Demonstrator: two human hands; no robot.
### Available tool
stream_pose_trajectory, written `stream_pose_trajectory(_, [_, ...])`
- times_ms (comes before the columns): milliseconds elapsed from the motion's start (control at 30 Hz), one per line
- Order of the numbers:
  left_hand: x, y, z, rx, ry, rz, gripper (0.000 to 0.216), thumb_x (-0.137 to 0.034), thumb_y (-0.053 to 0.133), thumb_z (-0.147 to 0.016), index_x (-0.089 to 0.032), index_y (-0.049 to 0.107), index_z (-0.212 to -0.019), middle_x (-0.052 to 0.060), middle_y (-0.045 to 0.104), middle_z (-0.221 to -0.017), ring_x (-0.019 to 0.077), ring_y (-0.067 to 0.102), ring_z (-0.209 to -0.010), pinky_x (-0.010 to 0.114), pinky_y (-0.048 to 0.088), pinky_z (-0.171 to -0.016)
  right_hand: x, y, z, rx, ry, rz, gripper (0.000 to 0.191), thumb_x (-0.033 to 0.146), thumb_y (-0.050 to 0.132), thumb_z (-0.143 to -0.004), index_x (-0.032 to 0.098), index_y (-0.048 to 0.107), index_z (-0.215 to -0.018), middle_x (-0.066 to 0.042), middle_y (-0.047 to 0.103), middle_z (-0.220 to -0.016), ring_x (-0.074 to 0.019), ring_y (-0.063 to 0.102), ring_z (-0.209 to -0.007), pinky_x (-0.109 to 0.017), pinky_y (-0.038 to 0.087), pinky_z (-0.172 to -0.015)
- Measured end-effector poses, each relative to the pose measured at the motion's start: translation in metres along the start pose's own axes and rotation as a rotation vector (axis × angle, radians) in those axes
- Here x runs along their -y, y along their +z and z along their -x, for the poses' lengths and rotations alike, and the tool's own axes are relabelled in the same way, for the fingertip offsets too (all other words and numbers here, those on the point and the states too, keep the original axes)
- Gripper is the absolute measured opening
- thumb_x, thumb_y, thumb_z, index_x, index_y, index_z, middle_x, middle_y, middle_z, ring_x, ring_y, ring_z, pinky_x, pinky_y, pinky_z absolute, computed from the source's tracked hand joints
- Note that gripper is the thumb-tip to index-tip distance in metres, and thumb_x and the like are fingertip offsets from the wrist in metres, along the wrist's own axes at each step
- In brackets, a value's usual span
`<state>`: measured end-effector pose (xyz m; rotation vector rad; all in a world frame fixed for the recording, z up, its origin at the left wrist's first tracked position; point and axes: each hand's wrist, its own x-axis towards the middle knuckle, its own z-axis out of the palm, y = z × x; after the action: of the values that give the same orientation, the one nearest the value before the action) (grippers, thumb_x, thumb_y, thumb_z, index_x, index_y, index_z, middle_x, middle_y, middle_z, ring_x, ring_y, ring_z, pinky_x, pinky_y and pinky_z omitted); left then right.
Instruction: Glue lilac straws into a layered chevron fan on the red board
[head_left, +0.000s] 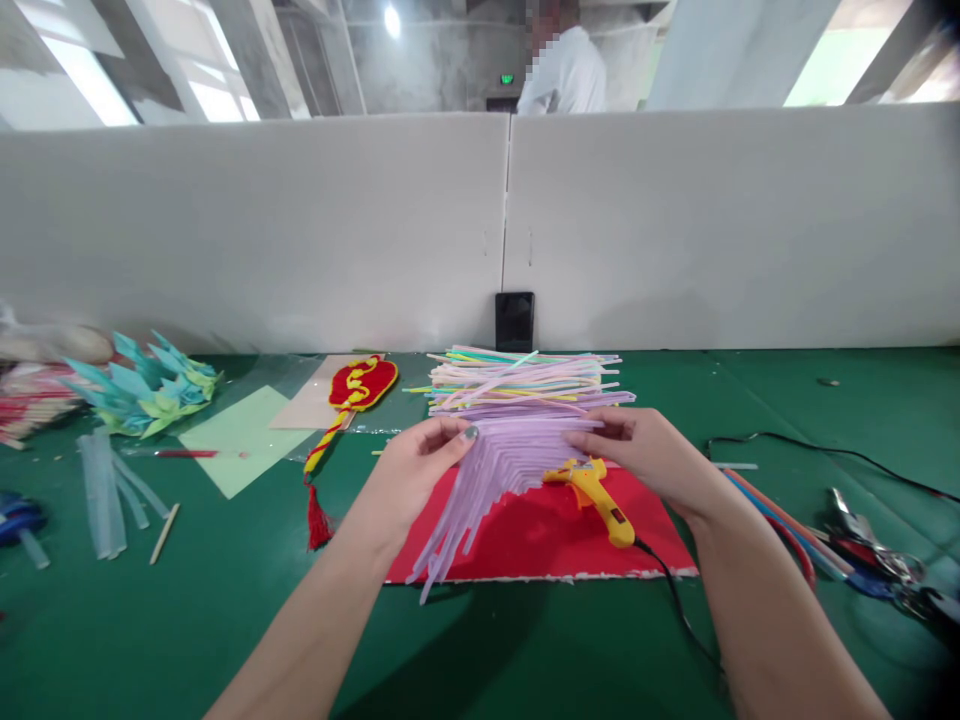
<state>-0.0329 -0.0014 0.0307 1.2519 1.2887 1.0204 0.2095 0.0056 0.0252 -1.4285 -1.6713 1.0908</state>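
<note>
A panel of purple pipe cleaners (504,460), bent at an angle and lying in close rows, is spread between my hands. My left hand (431,460) pinches its upper left edge between thumb and fingers. At the right end of the rows, my right hand (634,445) closes on the panel with thumb and fingertips. Loose purple ends hang down to the left over a red board (525,550). A yellow hot glue gun (598,497) lies on the board below my right hand, its nozzle close to the panel. Behind the panel is a pile of pastel pipe cleaners (517,378).
Left lie a red-and-yellow fan (363,384) with a tassel, green paper (244,440), a teal folded-paper piece (146,385) and clear glue sticks (101,495). Pliers (862,530) and cords lie right. A phone (514,321) leans against the white partition (300,230); a person (566,70) is beyond.
</note>
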Motion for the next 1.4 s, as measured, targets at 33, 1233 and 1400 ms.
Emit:
stream_pose_trajectory(33, [0.0005,-0.0001,-0.0004,0.001,0.000,0.010,0.021,-0.032,0.065,-0.072,-0.015,0.065,-0.085,0.004,0.066,-0.088,0.0157,0.059,-0.080,0.030,0.044,-0.077,-0.0003,0.0001,-0.0001,-0.003,0.001,0.002,0.031,0.051,0.062,-0.074,0.020,0.065,-0.072,-0.001,0.061,-0.070,-0.0157,0.055,-0.070,-0.028,0.041,-0.063])
stream_pose_trajectory(1233, [0.0033,0.0003,0.0003,-0.082,0.185,-0.141,0.015,-0.026,0.062,-0.073,-0.019,0.062,-0.086,0.002,0.066,-0.089,0.0163,0.062,-0.084,0.030,0.048,-0.078,0.0019,-0.0002,0.0017,-0.008,0.036,-0.029,0.031,0.050,0.064,-0.071,0.019,0.062,-0.067,0.000,0.058,-0.067,-0.0141,0.052,-0.065,-0.026,0.039,-0.059])
stream_pose_trajectory(1400, [0.0013,0.0008,0.0002,-0.193,0.198,-0.153,0.013,-0.031,0.060,-0.076,-0.018,0.060,-0.080,0.000,0.063,-0.078,0.0161,0.061,-0.078,0.027,0.048,-0.072,0.0009,-0.0009,0.0010,-0.021,0.017,-0.007,0.032,0.051,0.064,-0.071,0.019,0.062,-0.067,0.001,0.058,-0.067,-0.0137,0.052,-0.065,-0.026,0.039,-0.059])
